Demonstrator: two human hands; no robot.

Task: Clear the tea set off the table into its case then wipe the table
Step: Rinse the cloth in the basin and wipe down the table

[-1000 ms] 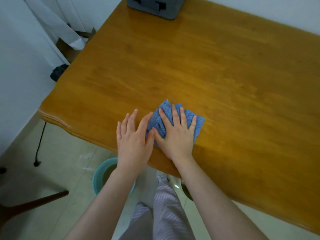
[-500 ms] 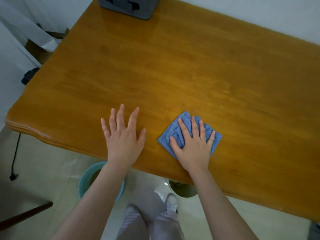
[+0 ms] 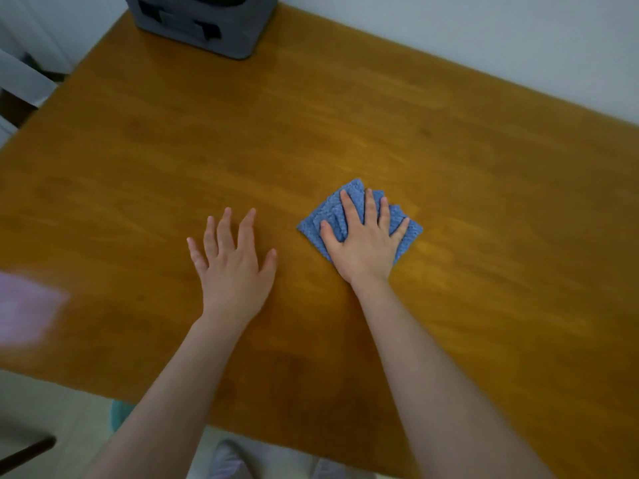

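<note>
A folded blue cloth (image 3: 332, 210) lies on the wooden table (image 3: 311, 126), right of centre. My right hand (image 3: 363, 242) presses flat on the cloth with straight, spread fingers and covers most of it. My left hand (image 3: 233, 267) rests flat on the bare wood a hand's width to the left of the cloth, fingers spread. A grey case (image 3: 204, 22) stands at the far left corner of the table; its top is cut off by the frame.
A white wall runs behind the table's far edge. A blurred pink patch (image 3: 24, 316) sits at the left edge of view. Below the near table edge I see floor, part of a teal bucket (image 3: 119, 413) and my shoes (image 3: 228, 458).
My right hand has slid the cloth away from the near edge and to the right. My left hand has separated from the cloth and moved further onto the table. The view shifted forward.
</note>
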